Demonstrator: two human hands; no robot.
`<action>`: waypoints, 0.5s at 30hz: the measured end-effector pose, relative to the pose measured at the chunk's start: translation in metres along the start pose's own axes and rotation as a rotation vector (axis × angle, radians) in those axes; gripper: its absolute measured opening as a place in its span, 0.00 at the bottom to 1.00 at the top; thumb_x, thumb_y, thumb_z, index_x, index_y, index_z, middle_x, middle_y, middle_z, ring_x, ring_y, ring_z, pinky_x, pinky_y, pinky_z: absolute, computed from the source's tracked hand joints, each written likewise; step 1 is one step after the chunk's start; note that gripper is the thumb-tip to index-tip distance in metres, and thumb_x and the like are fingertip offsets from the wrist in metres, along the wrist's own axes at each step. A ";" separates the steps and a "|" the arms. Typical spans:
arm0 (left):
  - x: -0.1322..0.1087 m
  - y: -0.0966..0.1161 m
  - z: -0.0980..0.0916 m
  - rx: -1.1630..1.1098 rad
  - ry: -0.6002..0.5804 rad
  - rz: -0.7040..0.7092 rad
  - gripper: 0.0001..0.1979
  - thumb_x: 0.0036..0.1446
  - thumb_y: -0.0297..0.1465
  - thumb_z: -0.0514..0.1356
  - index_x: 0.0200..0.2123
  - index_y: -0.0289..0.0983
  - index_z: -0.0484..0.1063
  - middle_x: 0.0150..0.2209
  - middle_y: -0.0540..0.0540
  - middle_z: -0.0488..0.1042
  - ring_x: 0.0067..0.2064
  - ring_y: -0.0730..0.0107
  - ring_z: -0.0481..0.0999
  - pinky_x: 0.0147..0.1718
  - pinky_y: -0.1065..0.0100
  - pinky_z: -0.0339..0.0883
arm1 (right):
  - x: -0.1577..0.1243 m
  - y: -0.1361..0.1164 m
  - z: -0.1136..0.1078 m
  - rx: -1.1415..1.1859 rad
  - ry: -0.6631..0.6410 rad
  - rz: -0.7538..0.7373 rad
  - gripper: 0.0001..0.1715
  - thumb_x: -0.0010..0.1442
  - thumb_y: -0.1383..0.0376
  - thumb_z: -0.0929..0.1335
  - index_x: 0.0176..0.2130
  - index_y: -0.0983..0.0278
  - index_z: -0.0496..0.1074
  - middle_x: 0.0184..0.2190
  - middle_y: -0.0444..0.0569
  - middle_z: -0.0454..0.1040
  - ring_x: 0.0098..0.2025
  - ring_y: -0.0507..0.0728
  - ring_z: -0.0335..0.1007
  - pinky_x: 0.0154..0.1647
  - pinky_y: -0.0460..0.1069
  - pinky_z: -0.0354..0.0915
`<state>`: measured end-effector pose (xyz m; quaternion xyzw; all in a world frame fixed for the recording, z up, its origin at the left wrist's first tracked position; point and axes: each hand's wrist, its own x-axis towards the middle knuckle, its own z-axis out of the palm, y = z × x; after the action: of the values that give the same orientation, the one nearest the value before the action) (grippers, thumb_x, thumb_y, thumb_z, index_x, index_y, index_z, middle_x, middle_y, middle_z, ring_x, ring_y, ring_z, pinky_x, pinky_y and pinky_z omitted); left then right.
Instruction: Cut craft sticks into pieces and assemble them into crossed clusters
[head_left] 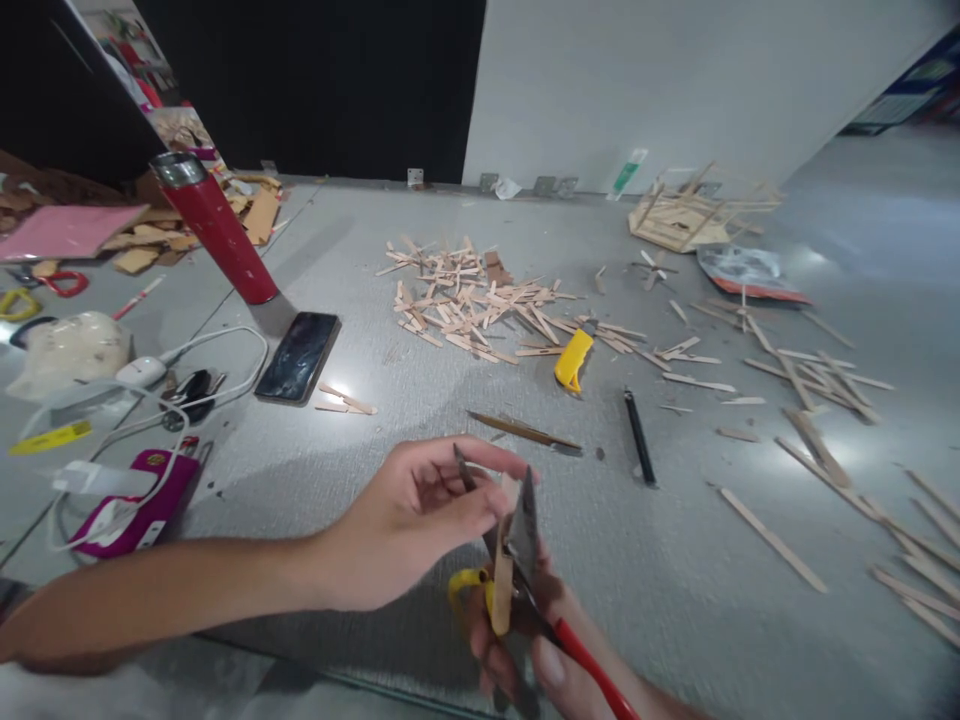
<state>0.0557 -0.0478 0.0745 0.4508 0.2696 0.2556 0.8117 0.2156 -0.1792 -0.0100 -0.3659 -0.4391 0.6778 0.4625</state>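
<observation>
My left hand (424,525) pinches a wooden craft stick (504,585) between thumb and fingers near its upper end. Around the handles of a pair of scissors (527,530), one handle red and one yellow, my right hand (559,640) is closed. The scissor blades are spread and point upward, with the stick passing between or right beside them; exactly where they touch it I cannot tell. Beyond the hands lie a thin brown pointed tool (525,430), a black pen-like tool (639,440) and a yellow-handled cutter (574,362).
A pile of craft sticks (472,300) lies ahead, and more loose sticks (772,540) spread to the right. A wooden stick frame (682,215) stands by the wall. On the left are a red bottle (217,235), a phone (298,358), white cables and a purple pouch (139,500).
</observation>
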 end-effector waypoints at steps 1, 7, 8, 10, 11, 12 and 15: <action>0.000 0.000 0.000 0.007 0.003 -0.005 0.22 0.58 0.46 0.71 0.44 0.35 0.75 0.33 0.44 0.82 0.38 0.63 0.84 0.41 0.65 0.76 | -0.001 0.003 -0.001 0.017 0.012 -0.012 0.24 0.71 0.43 0.64 0.48 0.59 0.69 0.40 0.50 0.71 0.33 0.53 0.68 0.33 0.49 0.67; 0.001 -0.001 0.001 -0.094 -0.029 -0.039 0.20 0.59 0.44 0.71 0.44 0.35 0.75 0.32 0.46 0.82 0.35 0.68 0.84 0.40 0.67 0.75 | -0.004 0.017 -0.004 0.069 -0.020 -0.021 0.22 0.72 0.44 0.63 0.46 0.59 0.68 0.37 0.47 0.69 0.30 0.51 0.62 0.29 0.46 0.65; 0.001 -0.001 0.001 -0.103 -0.032 -0.038 0.19 0.59 0.43 0.71 0.44 0.35 0.75 0.32 0.46 0.82 0.35 0.68 0.84 0.40 0.67 0.75 | -0.004 0.018 -0.004 0.073 -0.014 -0.022 0.22 0.72 0.44 0.63 0.46 0.59 0.68 0.37 0.47 0.68 0.30 0.50 0.62 0.28 0.45 0.65; 0.001 -0.001 0.001 -0.103 -0.027 -0.035 0.19 0.60 0.43 0.71 0.44 0.34 0.76 0.32 0.45 0.82 0.34 0.68 0.84 0.39 0.67 0.75 | -0.004 0.020 -0.003 0.073 -0.013 -0.022 0.23 0.72 0.44 0.63 0.45 0.60 0.67 0.36 0.46 0.68 0.28 0.50 0.62 0.28 0.46 0.65; 0.001 -0.001 0.001 -0.101 -0.025 -0.034 0.19 0.59 0.42 0.71 0.44 0.34 0.76 0.32 0.45 0.82 0.34 0.68 0.83 0.39 0.67 0.75 | -0.004 0.020 -0.003 0.075 -0.010 -0.022 0.23 0.72 0.43 0.63 0.44 0.60 0.67 0.36 0.46 0.68 0.28 0.49 0.62 0.28 0.46 0.65; 0.001 0.000 0.001 -0.100 -0.023 -0.032 0.19 0.59 0.42 0.72 0.44 0.34 0.76 0.32 0.45 0.82 0.34 0.68 0.83 0.39 0.67 0.75 | -0.004 0.021 -0.002 0.078 0.000 -0.020 0.24 0.71 0.42 0.63 0.44 0.61 0.67 0.36 0.46 0.68 0.28 0.49 0.61 0.28 0.46 0.65; 0.001 0.000 0.002 -0.116 -0.028 -0.029 0.18 0.58 0.41 0.72 0.43 0.34 0.78 0.32 0.45 0.82 0.34 0.68 0.83 0.38 0.67 0.74 | -0.005 0.022 0.000 0.092 0.046 0.021 0.26 0.70 0.41 0.64 0.43 0.61 0.67 0.35 0.46 0.67 0.27 0.49 0.62 0.25 0.45 0.65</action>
<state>0.0577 -0.0483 0.0754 0.4025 0.2497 0.2526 0.8437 0.2099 -0.1880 -0.0300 -0.3645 -0.3927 0.6935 0.4816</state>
